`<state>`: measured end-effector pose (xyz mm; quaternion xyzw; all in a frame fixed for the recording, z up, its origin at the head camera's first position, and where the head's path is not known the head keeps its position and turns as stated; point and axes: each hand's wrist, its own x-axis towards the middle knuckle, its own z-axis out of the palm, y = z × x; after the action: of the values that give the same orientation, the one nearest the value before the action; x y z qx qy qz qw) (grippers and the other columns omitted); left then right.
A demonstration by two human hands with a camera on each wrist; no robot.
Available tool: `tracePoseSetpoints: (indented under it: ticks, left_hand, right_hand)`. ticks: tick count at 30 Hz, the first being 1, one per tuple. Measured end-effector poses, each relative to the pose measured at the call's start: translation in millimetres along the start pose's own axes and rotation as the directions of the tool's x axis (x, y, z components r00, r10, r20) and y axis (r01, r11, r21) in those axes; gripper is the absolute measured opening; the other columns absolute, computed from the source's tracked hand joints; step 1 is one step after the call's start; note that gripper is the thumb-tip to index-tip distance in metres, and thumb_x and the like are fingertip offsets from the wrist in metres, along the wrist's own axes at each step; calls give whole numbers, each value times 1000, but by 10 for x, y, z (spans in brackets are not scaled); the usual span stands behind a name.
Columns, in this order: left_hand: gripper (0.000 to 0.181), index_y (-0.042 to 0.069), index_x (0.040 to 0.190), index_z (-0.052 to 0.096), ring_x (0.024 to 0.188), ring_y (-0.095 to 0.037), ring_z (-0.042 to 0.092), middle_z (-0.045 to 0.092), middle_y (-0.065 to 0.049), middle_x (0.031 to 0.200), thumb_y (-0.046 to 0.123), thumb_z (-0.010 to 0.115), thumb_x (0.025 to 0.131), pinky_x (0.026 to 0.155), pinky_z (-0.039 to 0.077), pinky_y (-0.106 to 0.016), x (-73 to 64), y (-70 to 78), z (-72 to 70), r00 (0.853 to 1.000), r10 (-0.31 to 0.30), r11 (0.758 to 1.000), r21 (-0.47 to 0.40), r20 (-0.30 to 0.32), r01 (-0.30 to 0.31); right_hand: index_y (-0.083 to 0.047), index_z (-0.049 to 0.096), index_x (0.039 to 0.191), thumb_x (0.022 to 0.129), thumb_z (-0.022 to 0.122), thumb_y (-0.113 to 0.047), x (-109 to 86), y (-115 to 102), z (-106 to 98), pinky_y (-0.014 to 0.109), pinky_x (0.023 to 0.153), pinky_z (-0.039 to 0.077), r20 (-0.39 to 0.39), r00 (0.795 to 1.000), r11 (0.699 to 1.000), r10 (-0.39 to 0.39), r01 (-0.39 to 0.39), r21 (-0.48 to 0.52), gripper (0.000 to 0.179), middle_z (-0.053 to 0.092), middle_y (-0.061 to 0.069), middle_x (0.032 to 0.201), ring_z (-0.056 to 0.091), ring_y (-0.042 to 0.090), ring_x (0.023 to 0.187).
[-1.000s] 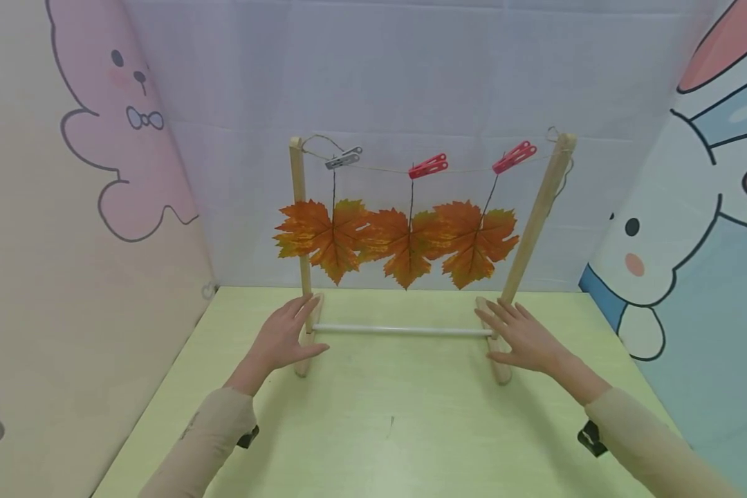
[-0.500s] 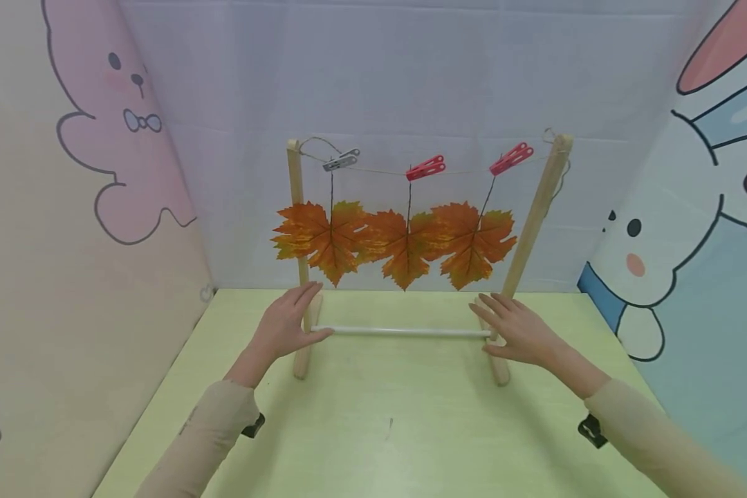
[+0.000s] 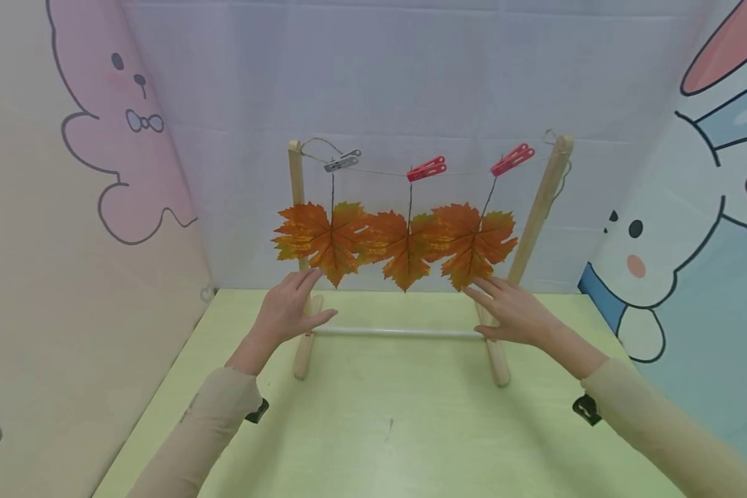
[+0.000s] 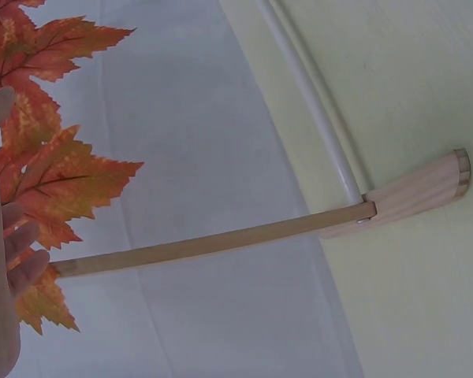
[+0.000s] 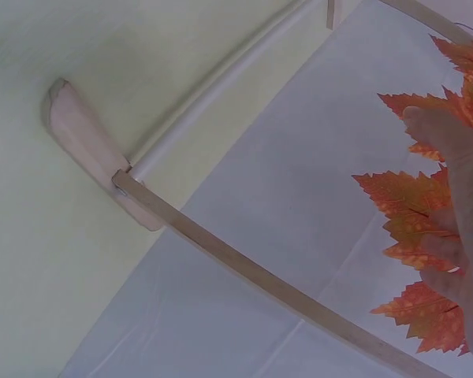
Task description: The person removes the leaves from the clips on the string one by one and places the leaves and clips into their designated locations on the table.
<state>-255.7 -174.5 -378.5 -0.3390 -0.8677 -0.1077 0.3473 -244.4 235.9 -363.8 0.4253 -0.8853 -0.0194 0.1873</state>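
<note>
Three orange maple leaves hang from a string on a wooden frame: a left leaf (image 3: 324, 235), a middle leaf (image 3: 404, 242) and a right leaf (image 3: 476, 238). A grey clothespin (image 3: 342, 161) pins the left stem; a red clothespin (image 3: 427, 169) and another red clothespin (image 3: 512, 160) pin the others. My left hand (image 3: 286, 311), fingers extended, is just below the left leaf by the left post (image 3: 297, 173). Near the right leaf's lower tip, my right hand (image 3: 510, 310) has its fingers spread; whether it touches the leaf, I cannot tell. Neither hand holds anything.
A white rod (image 3: 398, 333) joins the frame's two wooden feet, the left foot (image 3: 302, 360) and the right foot (image 3: 499, 363). The frame stands on a pale yellow table (image 3: 373, 422). A white cloth (image 3: 411, 76) hangs behind, with cartoon-printed panels at both sides.
Both hands have risen from around the feet and rod toward the leaves' lower edges. The right hand has also shifted slightly left. The leaves and clothespins keep their places.
</note>
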Motion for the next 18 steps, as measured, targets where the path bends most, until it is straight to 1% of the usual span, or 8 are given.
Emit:
tracePoseSetpoints:
  ticks: [3,4,6,10,14,18]
  left_hand:
    - [71,-1,120,53,93,-32,58,60,-17,107,54,62,76,62,53,-42,50,0,-10,1000,9,1000,-3,-25,-9]
    - [71,-1,120,53,93,-31,58,60,-17,106,54,62,76,62,53,-41,65,1,-13,999,10,1000,-6,-33,-10]
    - [70,-1,120,53,93,-31,58,60,-17,105,51,66,75,60,53,-41,93,9,-24,999,11,1000,-11,-45,-11]
    - [71,1,121,52,92,-31,58,60,-17,105,36,78,66,58,53,-39,145,16,-43,998,-6,1000,-3,-55,6]
    - [69,1,122,52,92,-30,59,60,-16,106,29,80,65,54,52,-37,230,13,-72,997,-26,1000,11,-73,27]
    - [65,1,121,53,87,-29,60,61,-15,104,23,80,66,45,48,-32,363,23,-127,991,-54,998,4,-123,55]
  right_hand:
    - [0,50,124,65,79,-31,40,1,-32,51,85,44,-29,999,1000,-19,20,4,72,53,24,119,50,40,107]
    - [0,50,123,65,80,-31,54,-1,-46,51,84,45,-36,999,1000,-26,26,6,72,53,24,119,50,40,106]
    - [0,49,123,65,80,-30,82,0,-66,51,84,45,-50,998,999,-43,43,3,73,54,23,118,51,39,105]
    - [0,49,123,64,81,-30,137,4,-103,49,82,46,-72,994,997,-79,78,-14,73,55,21,117,52,37,103]
    - [0,51,121,64,81,-31,168,8,-127,48,79,48,-84,991,995,-102,100,-31,71,55,20,116,52,36,102]
    - [0,54,119,65,80,-32,191,2,-151,48,78,48,-92,990,994,-109,107,-28,68,56,20,115,53,36,102]
